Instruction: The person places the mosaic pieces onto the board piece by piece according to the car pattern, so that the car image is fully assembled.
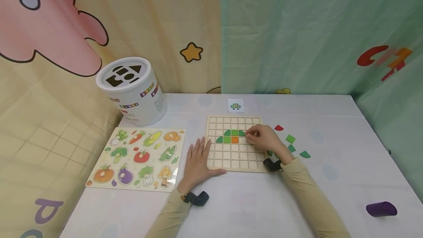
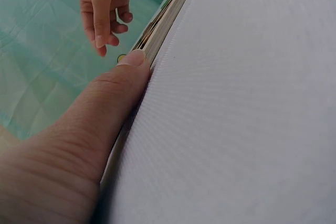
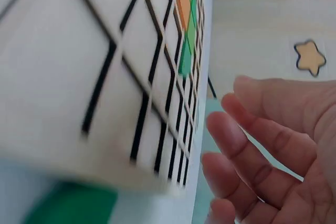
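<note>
A wooden grid board (image 1: 236, 159) lies flat on the table. In its squares sit several green pieces (image 1: 227, 139) and an orange square (image 1: 234, 140), with a green quarter-round piece (image 1: 242, 133) at the right end of the upper row. Spread along the board's left side, my left hand (image 1: 198, 164) rests with its thumb (image 2: 113, 98) against the front edge. My right hand (image 1: 266, 139) is over the board's right part, fingertips close to that quarter-round piece. In the right wrist view its fingers (image 3: 252, 166) are loosely bent, and nothing shows between them and the thumb.
Loose pieces, including a red one (image 1: 279, 127) and a light green square (image 1: 290, 138), lie right of the board. A small pattern card (image 1: 235, 105) is behind it. Left stand a vegetable puzzle (image 1: 152, 177) and a white bucket (image 1: 145, 109). A purple cylinder (image 1: 380, 209) lies front right.
</note>
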`<action>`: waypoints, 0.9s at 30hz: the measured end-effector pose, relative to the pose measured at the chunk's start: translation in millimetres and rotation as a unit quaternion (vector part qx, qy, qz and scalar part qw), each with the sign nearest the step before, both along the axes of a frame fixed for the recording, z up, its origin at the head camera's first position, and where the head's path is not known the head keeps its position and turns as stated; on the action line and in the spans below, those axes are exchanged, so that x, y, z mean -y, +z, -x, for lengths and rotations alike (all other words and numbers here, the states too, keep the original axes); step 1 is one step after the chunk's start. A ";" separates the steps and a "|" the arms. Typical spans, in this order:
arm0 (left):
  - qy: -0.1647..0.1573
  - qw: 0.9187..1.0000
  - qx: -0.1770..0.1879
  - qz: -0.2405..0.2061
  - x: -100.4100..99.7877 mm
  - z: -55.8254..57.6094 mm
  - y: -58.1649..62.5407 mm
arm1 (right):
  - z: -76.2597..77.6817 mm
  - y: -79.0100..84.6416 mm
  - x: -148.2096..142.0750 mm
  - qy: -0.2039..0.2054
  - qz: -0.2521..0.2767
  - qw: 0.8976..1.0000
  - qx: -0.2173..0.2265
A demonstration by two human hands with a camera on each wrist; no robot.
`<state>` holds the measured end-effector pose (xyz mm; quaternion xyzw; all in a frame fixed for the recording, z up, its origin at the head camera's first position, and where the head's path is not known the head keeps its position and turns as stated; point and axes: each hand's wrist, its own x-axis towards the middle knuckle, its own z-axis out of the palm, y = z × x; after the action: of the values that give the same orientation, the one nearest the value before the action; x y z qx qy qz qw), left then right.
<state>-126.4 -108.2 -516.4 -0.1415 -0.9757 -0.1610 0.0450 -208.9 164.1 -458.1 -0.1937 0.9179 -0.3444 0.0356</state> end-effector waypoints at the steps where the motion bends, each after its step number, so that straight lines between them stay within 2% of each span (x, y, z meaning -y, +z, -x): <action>1: -0.001 1.000 -0.002 -0.002 0.0 0.0 0.5 | 0.3 1.7 -5.5 -0.010 0.004 1.000 -0.004; 4: -0.001 1.000 -0.005 -0.005 0.3 0.0 1.5 | 2.9 4.7 -26.0 -0.066 -0.001 0.998 -0.020; 7: -0.002 1.000 -0.008 -0.002 1.0 0.1 1.5 | 5.6 9.6 -45.4 -0.126 -0.028 0.991 -0.020; 10: -0.002 1.000 -0.010 0.002 1.6 0.5 0.9 | 9.0 14.4 -61.1 -0.179 -0.065 0.982 0.004; 13: -0.002 1.000 -0.011 0.001 2.0 1.1 0.1 | 12.9 17.4 -70.4 -0.214 -0.096 0.971 0.051; 18: -0.002 1.000 -0.008 -0.003 1.5 1.6 -1.2 | 20.7 14.4 -73.5 -0.235 -0.122 0.959 0.102; 24: -0.002 1.000 0.003 -0.001 0.1 0.9 -1.5 | 28.0 7.6 -71.0 -0.246 -0.135 0.953 0.111; 27: -0.001 1.000 0.002 -0.004 -0.3 0.4 -0.9 | 30.4 5.7 -69.8 -0.237 -0.129 0.957 0.106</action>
<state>-126.9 -108.0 -517.2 -0.1422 -0.9751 -0.1648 0.0429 -239.3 234.0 -452.4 0.0733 0.9652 -0.2399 0.0743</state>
